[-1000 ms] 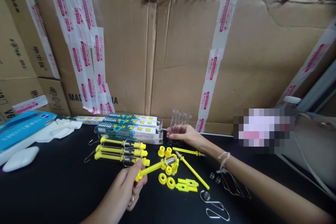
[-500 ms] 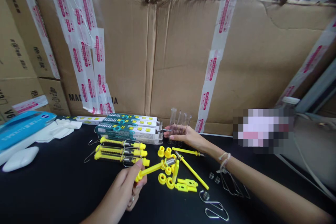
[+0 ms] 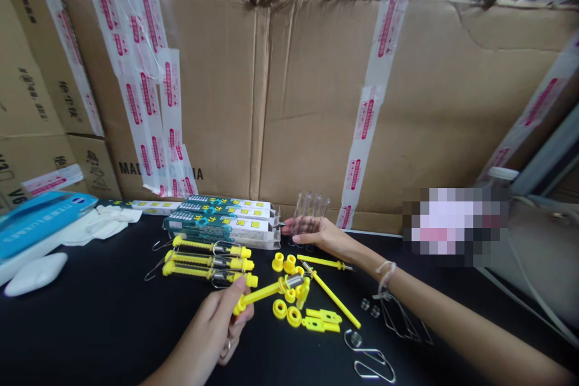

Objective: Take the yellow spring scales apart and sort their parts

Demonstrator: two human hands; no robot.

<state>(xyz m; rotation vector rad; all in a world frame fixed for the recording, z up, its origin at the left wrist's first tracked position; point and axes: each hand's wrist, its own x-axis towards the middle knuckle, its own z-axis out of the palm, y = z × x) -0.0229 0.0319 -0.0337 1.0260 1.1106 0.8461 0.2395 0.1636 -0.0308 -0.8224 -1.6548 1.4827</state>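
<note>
My left hand (image 3: 221,319) pinches the near end of a yellow rod (image 3: 265,291) with a metal spring part at its far tip, held low over the black table (image 3: 90,325). My right hand (image 3: 323,234) reaches far forward and curls its fingers round a cluster of clear plastic tubes (image 3: 310,212) standing upright by the cardboard wall. Between the hands lie loose yellow caps (image 3: 284,262), yellow rings (image 3: 287,312), a long yellow rod (image 3: 332,294) and flat yellow clips (image 3: 322,319). Three assembled yellow spring scales (image 3: 208,262) lie side by side to the left.
Green and white boxes (image 3: 221,220) are stacked behind the scales. Metal S-hooks (image 3: 371,362) and wire hooks (image 3: 400,319) lie at the right. A blue box (image 3: 38,220), white cloth (image 3: 102,223) and a white soap-shaped object (image 3: 36,272) sit at the left. A taped cardboard wall (image 3: 316,102) closes the back.
My right hand has shifted slightly at the clear tubes, closing around them. The left hand with the yellow rod has hardly moved.
</note>
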